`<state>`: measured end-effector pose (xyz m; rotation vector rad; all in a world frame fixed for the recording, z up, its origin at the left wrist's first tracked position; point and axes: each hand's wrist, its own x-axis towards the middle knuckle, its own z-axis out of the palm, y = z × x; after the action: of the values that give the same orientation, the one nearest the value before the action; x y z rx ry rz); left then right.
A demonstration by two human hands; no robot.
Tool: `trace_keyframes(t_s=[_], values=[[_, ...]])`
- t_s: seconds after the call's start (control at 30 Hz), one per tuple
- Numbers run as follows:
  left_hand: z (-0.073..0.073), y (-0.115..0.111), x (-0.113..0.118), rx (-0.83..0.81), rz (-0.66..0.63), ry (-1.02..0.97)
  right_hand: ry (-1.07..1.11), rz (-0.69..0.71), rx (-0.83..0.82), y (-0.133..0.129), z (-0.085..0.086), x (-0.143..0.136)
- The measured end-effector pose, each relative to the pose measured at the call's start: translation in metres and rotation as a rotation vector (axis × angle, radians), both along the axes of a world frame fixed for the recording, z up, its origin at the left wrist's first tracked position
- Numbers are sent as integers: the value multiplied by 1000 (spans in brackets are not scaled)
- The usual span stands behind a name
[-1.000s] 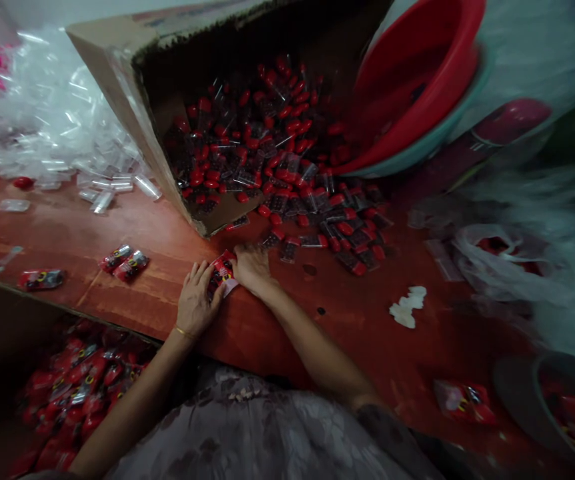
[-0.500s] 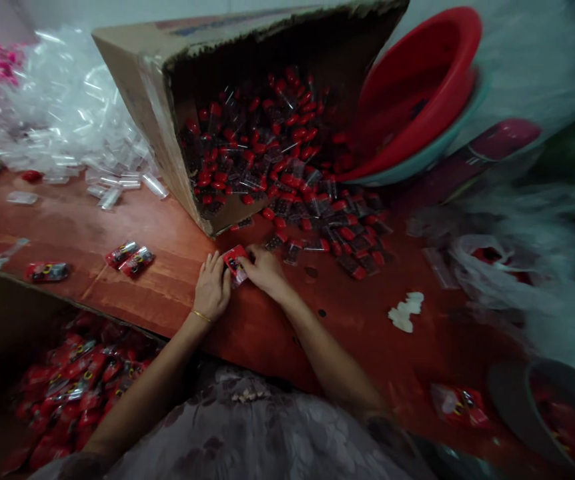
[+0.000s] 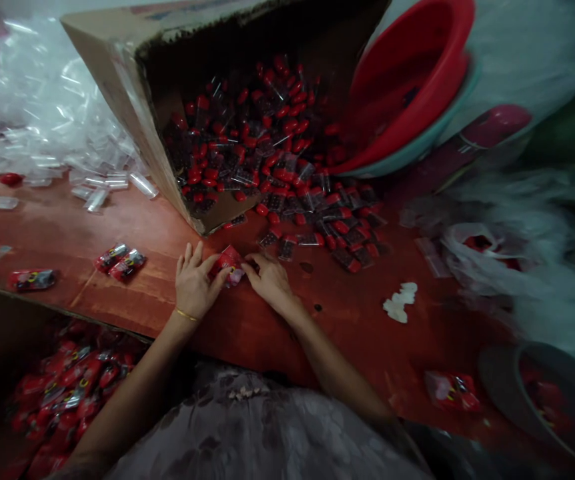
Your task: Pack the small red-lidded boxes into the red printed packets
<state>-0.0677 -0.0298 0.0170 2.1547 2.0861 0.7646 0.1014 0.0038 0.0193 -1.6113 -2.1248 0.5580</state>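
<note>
A small red printed plastic packet (image 3: 228,261), clear toward its lower end, lies at the table's middle between my two hands. My left hand (image 3: 195,283), with a thin gold bracelet at the wrist, pinches its left side between thumb and forefinger; the other fingers stretch outward. At the packet's right edge, my right hand (image 3: 271,279) has thumb and forefinger closed on it, the remaining fingers curled. Just beyond lie many small clear cases with red caps (image 3: 287,200), spilling from a cardboard box (image 3: 162,160) tipped on its side.
Filled red packets (image 3: 126,264) lie at left, with more in a box below the table edge (image 3: 77,373). Clear empty cases (image 3: 95,198) are heaped behind. Red basin (image 3: 447,87), pink bottle (image 3: 497,127), plastic bags (image 3: 547,260), white scraps (image 3: 400,303) and grey bin (image 3: 497,387) stand right.
My left hand has shifted its grip, thumb now across the packet and fingers spread away. My right hand has drawn back to the packet's right edge. The whole view has shifted slightly.
</note>
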Motion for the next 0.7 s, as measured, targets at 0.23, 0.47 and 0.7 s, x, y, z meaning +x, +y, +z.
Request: trace_keyframes(t_s=[0.23, 0.47, 0.7], values=[[-12, 7, 5, -135, -7, 53, 132, -41, -14, -25, -12, 26], [-6, 7, 2, -55, -25, 75, 347, -83, -71, -38, -4, 22], [17, -2, 20, 95, -50, 24, 608, -136, -124, -29, 1, -10]])
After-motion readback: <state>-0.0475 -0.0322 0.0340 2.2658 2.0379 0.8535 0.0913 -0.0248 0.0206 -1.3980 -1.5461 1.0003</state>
